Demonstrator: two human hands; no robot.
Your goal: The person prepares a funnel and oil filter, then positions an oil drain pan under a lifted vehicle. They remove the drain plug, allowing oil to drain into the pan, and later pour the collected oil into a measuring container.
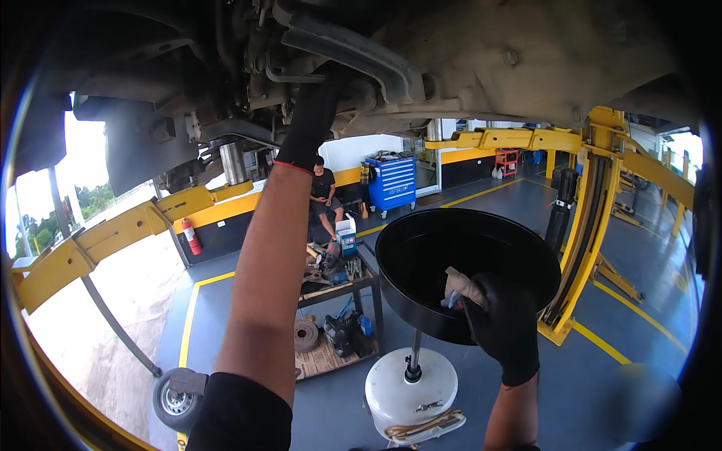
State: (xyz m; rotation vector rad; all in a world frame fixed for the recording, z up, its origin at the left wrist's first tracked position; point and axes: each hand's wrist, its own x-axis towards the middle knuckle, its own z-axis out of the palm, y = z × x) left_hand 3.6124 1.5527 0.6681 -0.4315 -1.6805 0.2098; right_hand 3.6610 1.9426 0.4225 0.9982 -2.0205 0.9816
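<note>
My left hand (314,116), in a black glove, reaches up against the underside of a raised vehicle (481,60), beside a bent metal bracket (353,52). Its fingers are lost in the dark among the parts. Lower right, my gloved right hand (508,327) is closed on a crumpled tan rag (464,287) with a bit of grey-blue showing below. Behind that hand is the wide black drain pan (397,304). A metal tube joins the pan to a white round tank (410,379) on the floor, with a coiled hose (425,430) at its front.
Yellow lift arms (75,259) and a lift post (583,240) flank the work area. A tool cart (367,289) carries tools and parts. Beyond are a seated person (323,188), a blue tool cabinet (392,183) and a fire extinguisher (191,236). A wheel (174,402) lies lower left.
</note>
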